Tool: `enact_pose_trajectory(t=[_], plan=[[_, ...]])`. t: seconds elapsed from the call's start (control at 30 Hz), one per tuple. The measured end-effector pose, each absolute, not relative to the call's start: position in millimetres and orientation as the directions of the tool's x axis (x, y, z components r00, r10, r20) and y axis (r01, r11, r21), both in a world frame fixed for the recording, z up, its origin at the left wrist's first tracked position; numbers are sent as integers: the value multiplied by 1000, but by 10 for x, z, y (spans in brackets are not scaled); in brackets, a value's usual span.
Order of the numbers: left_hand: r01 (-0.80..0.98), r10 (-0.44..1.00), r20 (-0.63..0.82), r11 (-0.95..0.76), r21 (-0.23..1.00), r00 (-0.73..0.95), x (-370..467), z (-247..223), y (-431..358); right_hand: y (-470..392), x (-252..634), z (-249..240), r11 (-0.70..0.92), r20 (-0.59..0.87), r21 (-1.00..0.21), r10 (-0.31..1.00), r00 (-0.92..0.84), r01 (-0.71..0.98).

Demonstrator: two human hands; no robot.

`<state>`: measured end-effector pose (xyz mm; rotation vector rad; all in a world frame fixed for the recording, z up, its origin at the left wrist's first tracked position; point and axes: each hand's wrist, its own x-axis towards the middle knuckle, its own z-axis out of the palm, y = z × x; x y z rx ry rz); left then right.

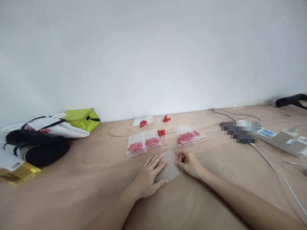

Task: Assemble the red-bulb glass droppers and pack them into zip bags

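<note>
A clear zip bag (167,168) with a red line along its top edge lies flat on the brown table cover. Spread over the bag's left side is my left hand (150,178), its fingers stretched out. My right hand (189,163) pinches the bag's right edge near the zip between thumb and fingers. Just beyond the bag lie several red-tipped sticks (163,135). Filled zip bags with red-tipped sticks sit left of them (144,142), and another stack of filled bags (188,135) is on the right.
Two small bags with loose red pieces, one left (143,122) and one right (166,118), lie near the wall. A black cap (45,148), white bag (74,129) and lime-green case (80,117) are at left. A power strip (278,138) with cables and a blurred-out dark object (238,131) are at right.
</note>
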<state>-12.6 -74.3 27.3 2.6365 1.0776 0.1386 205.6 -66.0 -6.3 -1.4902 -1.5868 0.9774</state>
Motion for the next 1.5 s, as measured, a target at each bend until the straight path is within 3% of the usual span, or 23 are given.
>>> enact_pose_trajectory(t=[0.3, 0.57, 0.93, 1.23, 1.37, 1.5], plan=[[635, 658, -36, -709, 306, 752, -166, 296, -728, -639, 2100, -125, 12, -33, -947, 990, -136, 322], [611, 622, -78, -726, 315, 779, -198, 313, -696, -728, 2083, 2, 38, 4, -862, 998, -67, 505], [612, 618, -83, -734, 295, 781, -190, 309, -699, -762, 2068, -1, 119, 65, -834, 991, -117, 539], [598, 649, 5, -704, 382, 761, -183, 275, -684, -806, 2057, 29, 210, 152, -785, 977, -147, 583], [617, 748, 188, -640, 458, 636, -81, 220, -616, -838, 2050, 56, 241, 168, -803, 969, -181, 546], [565, 725, 336, -683, 463, 601, 88, 173, -528, -863, 2040, 40, 321, 245, -786, 946, -211, 528]])
